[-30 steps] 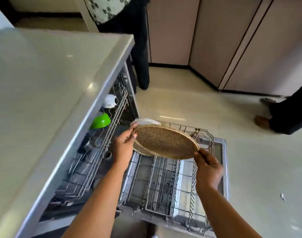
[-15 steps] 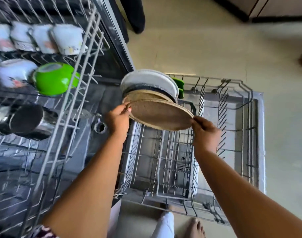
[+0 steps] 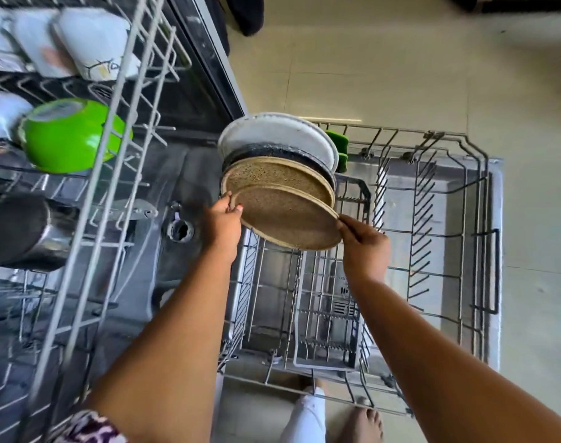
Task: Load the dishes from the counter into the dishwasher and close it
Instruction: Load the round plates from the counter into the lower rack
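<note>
A brown speckled plate [image 3: 287, 217] is held at both sides over the pulled-out lower rack [image 3: 432, 251] of the dishwasher. My left hand [image 3: 221, 223] pinches its left rim and my right hand [image 3: 363, 243] pinches its right rim. The plate leans among the rack's tines, right in front of a second brown plate [image 3: 272, 174]. Behind that stand a dark plate [image 3: 272, 150] and a white plate [image 3: 279, 132], all on edge.
The upper rack [image 3: 90, 174] on the left holds a green bowl [image 3: 71, 134], white mugs [image 3: 93, 43], and a steel pot [image 3: 20, 230]. A green item [image 3: 339, 148] sits behind the plates. My feet [image 3: 362, 423] stand on the tile floor at the rack's front edge.
The view has dropped closer to the dishwasher. Both hands have lowered the brown plate into the lower rack, right in front of the other brown plate.
</note>
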